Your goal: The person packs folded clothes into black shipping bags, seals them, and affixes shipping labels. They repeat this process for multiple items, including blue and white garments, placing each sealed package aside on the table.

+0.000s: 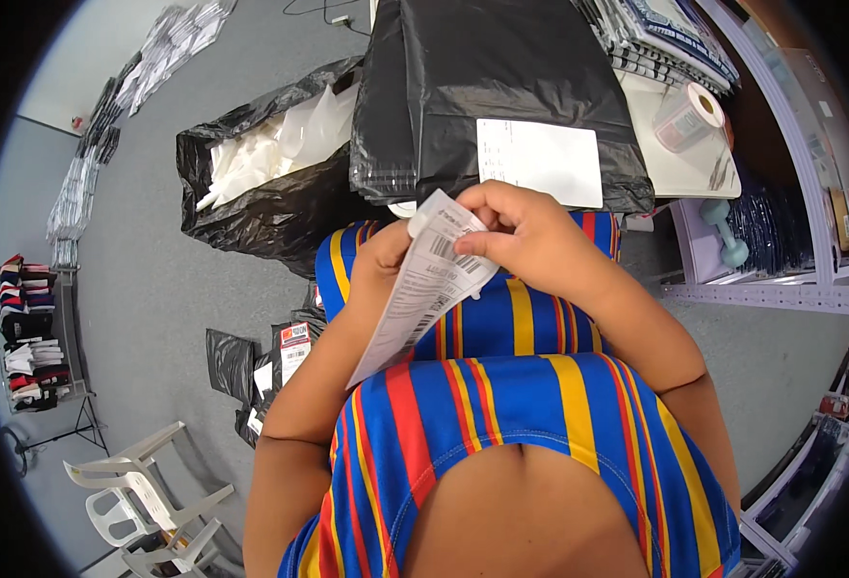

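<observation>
A printed shipping label (pixel 429 275) with barcodes is held up in front of my striped top, tilted, its lower end pointing toward my left forearm. At the label's left edge my left hand (pixel 383 255) grips it, with the fingertips partly hidden behind the sheet. My right hand (pixel 521 226) pinches its upper right edge between thumb and curled fingers. Just beyond my hands lies a thick stack of black plastic mailer bags (pixel 516 72). On the front of the top bag is a white label sheet (pixel 549 164), lying flat.
An open black bag (pixel 261 212) of white scraps stands left of the stack. Several packed black parcels (pixel 241 361) lie on the floor below it. On the right are a label roll (pixel 689 118), a pale dumbbell (pixel 723 234) and a shelf frame (pixel 771 299). White chairs (pixel 155 491) stand lower left.
</observation>
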`<state>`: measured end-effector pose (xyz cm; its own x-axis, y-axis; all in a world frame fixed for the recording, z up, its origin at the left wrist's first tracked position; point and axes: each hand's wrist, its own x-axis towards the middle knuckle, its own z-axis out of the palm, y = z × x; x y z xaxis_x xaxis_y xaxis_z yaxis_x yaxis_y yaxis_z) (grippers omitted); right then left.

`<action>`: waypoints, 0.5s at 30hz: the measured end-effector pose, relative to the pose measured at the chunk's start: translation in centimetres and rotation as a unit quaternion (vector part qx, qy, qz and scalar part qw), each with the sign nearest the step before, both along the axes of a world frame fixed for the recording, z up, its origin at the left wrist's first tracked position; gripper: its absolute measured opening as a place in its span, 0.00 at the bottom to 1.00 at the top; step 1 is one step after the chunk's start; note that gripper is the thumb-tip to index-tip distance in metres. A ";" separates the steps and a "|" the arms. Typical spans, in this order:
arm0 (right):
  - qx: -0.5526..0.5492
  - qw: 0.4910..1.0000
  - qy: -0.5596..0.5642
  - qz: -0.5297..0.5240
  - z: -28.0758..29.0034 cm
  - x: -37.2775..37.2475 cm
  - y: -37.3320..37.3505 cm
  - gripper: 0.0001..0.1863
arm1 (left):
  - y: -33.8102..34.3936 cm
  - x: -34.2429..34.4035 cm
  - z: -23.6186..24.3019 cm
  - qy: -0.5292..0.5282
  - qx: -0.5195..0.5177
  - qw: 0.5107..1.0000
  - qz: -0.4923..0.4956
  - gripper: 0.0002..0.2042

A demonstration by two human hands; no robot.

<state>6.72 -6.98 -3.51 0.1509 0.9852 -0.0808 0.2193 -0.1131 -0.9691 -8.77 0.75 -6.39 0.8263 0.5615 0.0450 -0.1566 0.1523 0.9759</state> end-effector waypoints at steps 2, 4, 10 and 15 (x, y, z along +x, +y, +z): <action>-0.021 0.999 0.028 -0.015 -0.7 0.2 -0.2 0.10 | 0.1 0.1 0.2 0.027 0.042 0.999 -0.018 0.09; -0.015 0.999 0.003 -0.033 -0.8 0.4 -0.4 0.09 | 0.4 -0.1 -0.8 0.064 0.036 0.997 -0.012 0.08; 0.004 0.945 -0.132 -0.298 0.7 7.1 -2.8 0.09 | 6.4 -3.6 -1.9 0.108 0.314 0.931 0.154 0.06; 0.164 0.833 -0.058 -0.525 0.6 19.0 -13.4 0.07 | 21.7 -12.1 -1.4 0.190 0.396 0.761 0.478 0.08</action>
<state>25.76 -20.38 -2.95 0.9316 0.2719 0.2411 0.2599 -0.0348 -0.9650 -20.89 22.47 -7.80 0.0954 0.8354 0.5413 0.4906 -0.5126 0.7047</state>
